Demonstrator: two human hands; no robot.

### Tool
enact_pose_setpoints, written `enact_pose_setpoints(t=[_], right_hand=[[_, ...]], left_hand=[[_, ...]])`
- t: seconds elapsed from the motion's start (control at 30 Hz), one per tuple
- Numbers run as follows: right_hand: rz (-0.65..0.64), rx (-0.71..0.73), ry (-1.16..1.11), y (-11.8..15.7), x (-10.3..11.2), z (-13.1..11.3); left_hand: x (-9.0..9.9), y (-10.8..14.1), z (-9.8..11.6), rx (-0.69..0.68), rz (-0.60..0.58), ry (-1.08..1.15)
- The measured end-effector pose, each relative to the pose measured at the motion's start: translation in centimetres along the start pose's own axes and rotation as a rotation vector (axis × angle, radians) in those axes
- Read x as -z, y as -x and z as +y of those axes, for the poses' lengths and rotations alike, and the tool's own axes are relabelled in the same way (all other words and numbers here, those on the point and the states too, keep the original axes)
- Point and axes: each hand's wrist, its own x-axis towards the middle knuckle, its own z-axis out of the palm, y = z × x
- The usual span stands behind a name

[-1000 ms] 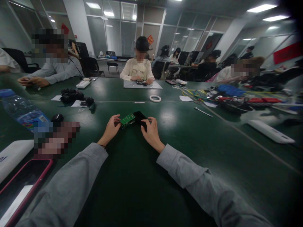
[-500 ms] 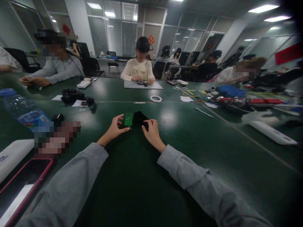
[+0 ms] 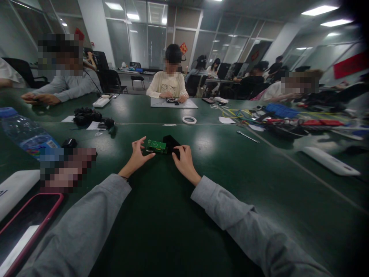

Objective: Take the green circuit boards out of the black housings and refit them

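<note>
In the middle of the table a green circuit board (image 3: pixel 157 145) lies sideways, its left end between the thumb and fingers of my left hand (image 3: pixel 137 157). Just right of it is a black, box-like housing (image 3: pixel 170 143); the board's right end overlaps its near left side. My right hand (image 3: pixel 184 161) pinches the housing at its right side with thumb and forefinger. Whether the housing is hollow is too dark to tell.
Left of me are a water bottle (image 3: pixel 27 132), a red-rimmed phone (image 3: pixel 31 215) and a white power bank (image 3: pixel 17 188). A tape roll (image 3: pixel 189 120) lies ahead, a wrench (image 3: pixel 248 136) to the right, near tangled cables (image 3: pixel 276 119). A person (image 3: pixel 168 86) works opposite.
The circuit board has turned from upright lengthwise to sideways, its right end now against the black housing. My right hand has hardly moved.
</note>
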Motion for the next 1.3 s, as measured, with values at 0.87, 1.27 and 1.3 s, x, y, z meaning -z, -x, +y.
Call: enact_pose_setpoints(t=[0.87, 1.27, 1.3], right_hand=[[-0.135, 0.234, 0.035, 0.7, 2.3, -3.1], [-0.089, 0.247, 0.047, 0.7, 2.6, -3.6], [-0.071, 0.228, 0.056, 0.7, 2.5, -3.5]], left_hand=[[-0.2, -0.9, -1.8, 0.105, 0.218, 0.259], [-0.1, -0.7, -0.9, 0.157, 0.232, 0.274], [-0.1, -0.7, -0.7, 0.164, 0.220, 0.280]])
